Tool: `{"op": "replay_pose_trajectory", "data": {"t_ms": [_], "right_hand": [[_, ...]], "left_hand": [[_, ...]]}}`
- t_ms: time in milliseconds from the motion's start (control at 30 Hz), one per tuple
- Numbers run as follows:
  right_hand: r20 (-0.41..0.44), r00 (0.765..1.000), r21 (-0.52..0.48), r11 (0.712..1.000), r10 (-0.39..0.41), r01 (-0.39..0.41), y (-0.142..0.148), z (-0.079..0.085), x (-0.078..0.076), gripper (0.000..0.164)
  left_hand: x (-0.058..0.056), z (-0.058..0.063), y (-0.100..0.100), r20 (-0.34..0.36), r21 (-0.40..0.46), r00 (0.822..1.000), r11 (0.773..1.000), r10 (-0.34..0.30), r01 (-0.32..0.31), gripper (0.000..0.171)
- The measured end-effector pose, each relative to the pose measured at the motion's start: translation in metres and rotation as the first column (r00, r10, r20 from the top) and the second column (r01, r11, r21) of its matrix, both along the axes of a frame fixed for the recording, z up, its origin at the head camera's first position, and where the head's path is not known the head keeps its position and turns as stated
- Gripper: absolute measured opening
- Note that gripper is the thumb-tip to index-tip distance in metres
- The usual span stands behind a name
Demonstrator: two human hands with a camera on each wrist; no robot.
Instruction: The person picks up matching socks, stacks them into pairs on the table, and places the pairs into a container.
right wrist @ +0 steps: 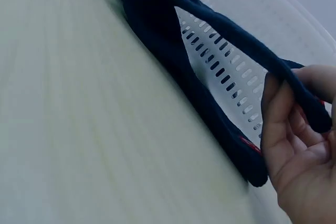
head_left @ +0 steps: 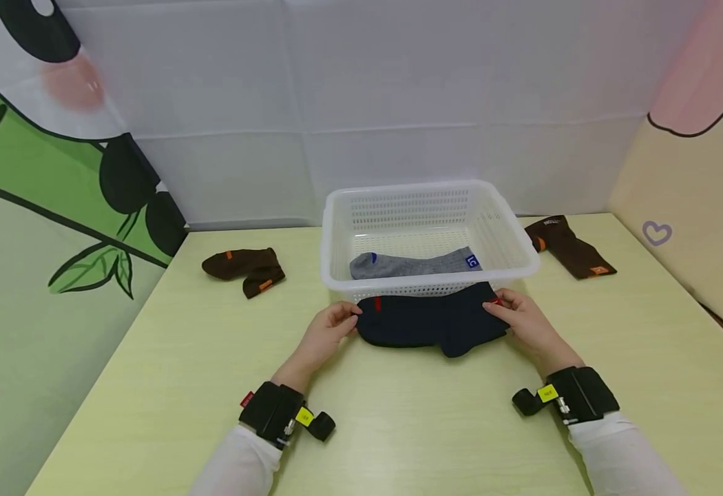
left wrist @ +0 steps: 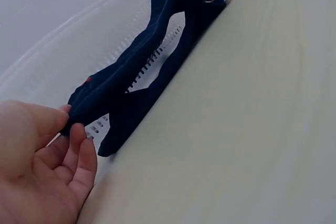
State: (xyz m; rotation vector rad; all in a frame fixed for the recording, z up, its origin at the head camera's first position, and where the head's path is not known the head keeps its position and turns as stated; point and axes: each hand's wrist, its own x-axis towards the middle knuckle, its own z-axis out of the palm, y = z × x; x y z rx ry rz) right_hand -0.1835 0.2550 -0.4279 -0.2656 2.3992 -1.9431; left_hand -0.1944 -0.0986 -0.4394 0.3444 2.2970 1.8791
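In the head view a dark navy sock (head_left: 423,322) with red marks is stretched sideways in front of the basket. My left hand (head_left: 329,329) pinches its toe end between thumb and fingers. At the cuff end my right hand (head_left: 525,322) pinches the fabric near a red label. Both wrist views show a second navy layer, like a matching sock (right wrist: 210,119), lying on the table under the lifted sock (left wrist: 121,72), with gaps between the two. The white basket (head_left: 430,280) stands right behind, and a grey sock (head_left: 414,265) with a blue label lies inside it.
A brown sock (head_left: 244,267) with orange marks lies on the table (head_left: 436,427) to the basket's left. Another brown sock (head_left: 572,248) lies to its right, close to the basket rim. White cloth (head_left: 399,103) hangs behind the table, and printed panels flank both sides.
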Motion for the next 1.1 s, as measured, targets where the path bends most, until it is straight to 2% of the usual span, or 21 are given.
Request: {"op": "replay_pose_trajectory", "data": {"t_ms": [67,167,267,433,567,700,900,1000,1100], "right_hand": [[0.006,1.000,0.023,1.000,-0.010,0.010,0.0001,-0.0006,-0.0004,0.003],[-0.002,1.000,0.057,0.998,-0.031,0.031,0.0004,-0.0014,-0.0010,0.014],[-0.015,0.998,0.099,0.993,-0.061,0.062,0.0006,-0.0013,-0.0013,0.023],[-0.029,0.995,0.164,0.982,-0.090,0.094,0.0011,-0.0002,-0.0014,0.026],[-0.071,0.992,0.268,0.956,-0.104,0.119,0.0013,0.0001,-0.0024,0.025],[-0.101,0.989,0.352,0.926,-0.108,0.138,0.0001,0.0012,-0.0021,0.024],[-0.082,0.990,0.332,0.933,-0.118,0.138,-0.0008,0.0015,-0.0029,0.030],[-0.080,0.990,0.312,0.940,-0.119,0.138,-0.0001,0.0006,-0.0039,0.033],[-0.095,0.988,0.324,0.934,-0.123,0.148,0.0006,0.0005,-0.0042,0.030]], "left_hand": [[0.0006,0.0006,0.0009,-0.011,-0.045,1.000,0.999,0.011,-0.012,0.021],[0.0018,0.0010,0.0014,-0.040,-0.119,0.999,0.993,0.012,-0.017,0.024],[0.0024,0.0009,0.0014,-0.082,-0.186,0.997,0.983,-0.012,-0.003,0.026],[0.0023,-0.0004,0.0021,-0.121,-0.252,0.992,0.968,-0.043,0.011,0.029],[0.0024,-0.0009,0.0034,-0.128,-0.273,0.991,0.962,-0.030,-0.006,0.030],[0.0030,-0.0010,0.0050,-0.140,-0.269,0.990,0.962,0.010,-0.048,0.027],[0.0034,-0.0015,0.0063,-0.172,-0.226,0.983,0.968,0.069,-0.108,0.025],[0.0039,-0.0007,0.0061,-0.190,-0.230,0.979,0.966,0.075,-0.118,0.026],[0.0039,-0.0001,0.0056,-0.211,-0.244,0.976,0.964,0.055,-0.107,0.027]]}}
